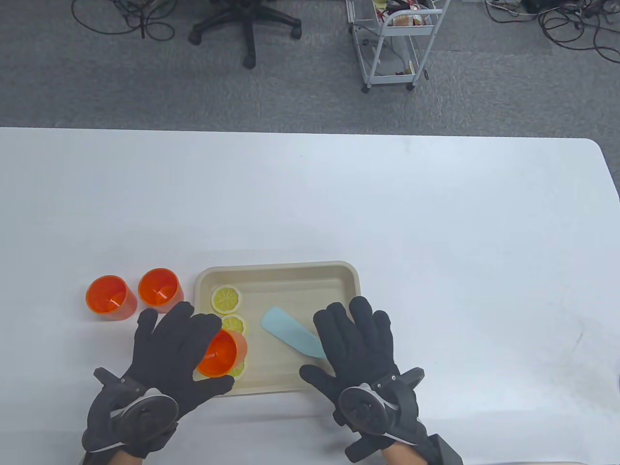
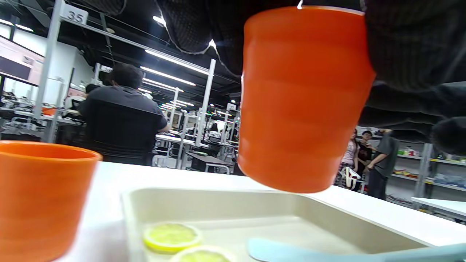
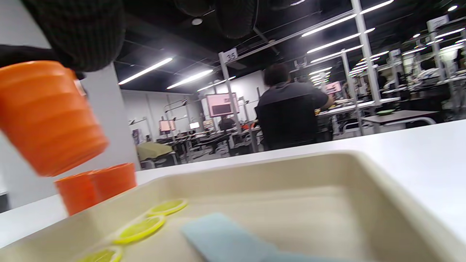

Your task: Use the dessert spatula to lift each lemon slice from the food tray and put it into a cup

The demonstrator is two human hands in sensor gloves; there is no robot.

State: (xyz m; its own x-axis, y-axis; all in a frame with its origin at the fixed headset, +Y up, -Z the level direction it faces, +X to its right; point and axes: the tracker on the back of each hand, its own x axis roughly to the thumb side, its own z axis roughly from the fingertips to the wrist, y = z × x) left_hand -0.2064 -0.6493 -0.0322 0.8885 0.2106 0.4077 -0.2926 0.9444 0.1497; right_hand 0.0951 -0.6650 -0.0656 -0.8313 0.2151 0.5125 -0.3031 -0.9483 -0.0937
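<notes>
Orange plastic: three cups in all. One cup is gripped by the left hand, fingers curled round its wall; it is tilted, mouth towards the camera, and held clear above the tray floor, as the left wrist view confirms. The other two cups stand upright side by side on the white surface, at 9 o'clock of the tray and just beside it.

The beige tray holds three lemon slices along its 9 o'clock side: one lies flat and fully exposed, a second is partly covered by the held cup, a third shows only as a sliver under it.

The pale blue spatula lies flat on the tray floor, blade pointing to about 10 o'clock, apart from the slices. Its handle end runs under the right hand. That hand lies over it with fingers extended; whether the thumb pinches the handle cannot be told.
</notes>
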